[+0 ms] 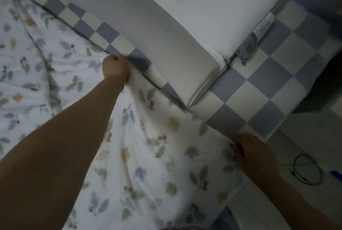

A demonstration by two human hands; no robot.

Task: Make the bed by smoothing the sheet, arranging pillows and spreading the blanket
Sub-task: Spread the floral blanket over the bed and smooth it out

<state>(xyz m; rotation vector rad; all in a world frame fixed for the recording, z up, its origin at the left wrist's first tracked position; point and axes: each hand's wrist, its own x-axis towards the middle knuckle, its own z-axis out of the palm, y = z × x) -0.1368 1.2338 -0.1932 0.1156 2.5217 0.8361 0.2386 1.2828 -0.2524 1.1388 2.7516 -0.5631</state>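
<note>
The light was dim, flat and bluish, with soft shadows. Motion blur smeared the whole picture, and the wide lens bent straight edges near the borders.

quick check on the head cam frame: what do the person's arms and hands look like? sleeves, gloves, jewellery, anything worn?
Both forearms are bare along their whole visible length, with no sleeves in view. The left hand and right hand wear no gloves, and no watch, bracelet or ring shows. Motion blur softens the fingers, so fine details such as nail markings cannot be made out.
</note>
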